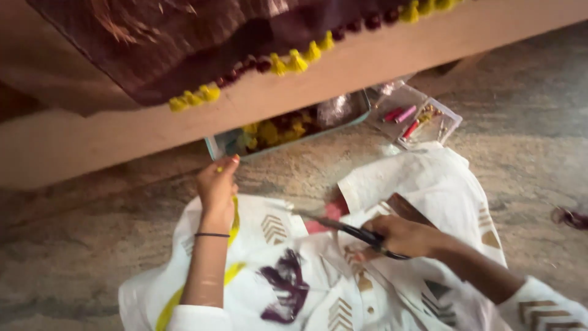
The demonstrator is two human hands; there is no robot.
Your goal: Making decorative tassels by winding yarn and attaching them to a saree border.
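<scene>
I look down at a lap draped in white cloth (392, 184). The right hand (407, 236) is closed around black scissors (343, 228), blades pointing left across the lap, probably ready to snip. The left hand (217, 184) pinches yellow thread (235, 214) taut between closed fingertips, beside a tray (361, 113) of yellow and maroon tassels.

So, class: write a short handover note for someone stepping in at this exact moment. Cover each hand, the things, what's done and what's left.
Left hand: raised near the tray, pinching a small yellow bit; wrist bears a black band.
Right hand: gripping black scissors, blades pointing left over the lap.
Things: tray holds yellow and maroon pompoms; the maroon cloth above has pompoms along its edge; clear box of pink items behind.
Done: many pompoms on the edge.
Left: cannot tell.
</scene>
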